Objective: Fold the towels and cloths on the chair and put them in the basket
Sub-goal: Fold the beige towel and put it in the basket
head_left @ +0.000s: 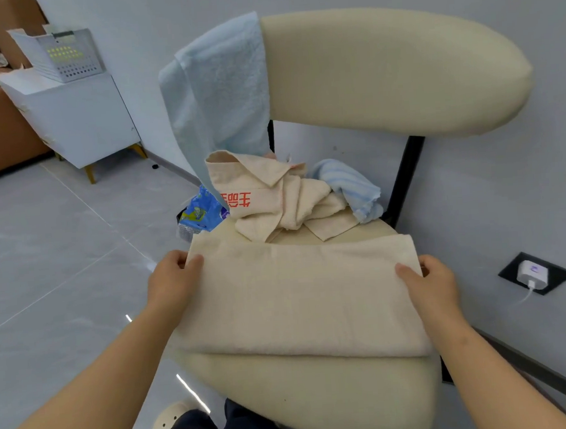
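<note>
Both left hand [172, 284] and right hand [432, 282] pinch the folded towel [297, 297] on the chair [321, 396], grey floor [59, 246] beneath.

On the cream chair [321, 396] seat, a plain cream towel [297, 300]; pale blue towel [219, 94] over its backrest; at the seat's back, beige cloth [267, 198] with red lettering, blue-striped cloth [349, 183].

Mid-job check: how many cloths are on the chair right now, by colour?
Cream: 2, the flat towel at the front and the crumpled cloth with red print.
Blue: 2, the draped towel and the striped cloth.
Total: 4.
</note>
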`<state>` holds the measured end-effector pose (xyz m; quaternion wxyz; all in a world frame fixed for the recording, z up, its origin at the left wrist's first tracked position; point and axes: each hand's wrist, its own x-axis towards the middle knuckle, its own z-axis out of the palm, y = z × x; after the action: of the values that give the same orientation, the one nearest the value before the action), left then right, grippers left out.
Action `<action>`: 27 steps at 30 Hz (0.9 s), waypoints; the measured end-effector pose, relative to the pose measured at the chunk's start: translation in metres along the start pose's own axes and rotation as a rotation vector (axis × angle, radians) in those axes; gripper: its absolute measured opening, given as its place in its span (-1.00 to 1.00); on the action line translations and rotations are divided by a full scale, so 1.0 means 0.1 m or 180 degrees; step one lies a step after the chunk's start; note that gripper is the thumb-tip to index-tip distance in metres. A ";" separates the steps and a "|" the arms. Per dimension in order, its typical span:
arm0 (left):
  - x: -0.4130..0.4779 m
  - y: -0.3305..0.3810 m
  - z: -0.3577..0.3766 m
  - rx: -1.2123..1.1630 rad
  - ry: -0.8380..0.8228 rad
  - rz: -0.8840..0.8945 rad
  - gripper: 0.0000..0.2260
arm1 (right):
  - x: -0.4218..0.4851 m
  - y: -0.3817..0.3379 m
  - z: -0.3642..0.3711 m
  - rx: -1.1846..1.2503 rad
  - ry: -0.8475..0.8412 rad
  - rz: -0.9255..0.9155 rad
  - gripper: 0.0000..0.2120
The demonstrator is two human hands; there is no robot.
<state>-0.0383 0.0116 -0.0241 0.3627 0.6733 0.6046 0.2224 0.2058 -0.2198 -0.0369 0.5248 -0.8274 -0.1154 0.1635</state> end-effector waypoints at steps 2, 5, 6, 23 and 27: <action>0.03 -0.02 0.02 -0.0013 0.0106 0.0102 -0.85 | 0.04 -0.01 0.02 0.0060 0.0110 -0.0072 -0.84; 0.09 -0.06 0.10 0.0108 0.0122 0.0220 -0.82 | 0.11 0.01 0.11 -0.0004 0.0167 -0.0028 -0.82; 0.12 -0.07 0.13 0.0119 0.0149 0.0237 -0.82 | 0.13 0.01 0.14 -0.0052 0.0171 -0.0034 -0.80; 0.32 0.39 0.72 0.1893 -0.0668 0.2799 -0.45 | 0.32 0.10 0.40 -0.1916 0.0226 -0.0481 -0.76; 0.38 0.41 1.04 0.2218 -0.0906 0.2677 -0.60 | 0.33 0.12 0.41 -0.1999 0.0232 -0.0454 -0.73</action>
<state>0.0715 0.0255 -0.0643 0.0770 0.9597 0.2671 0.0420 0.2206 -0.1790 -0.0690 0.2577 -0.9440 -0.1990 0.0530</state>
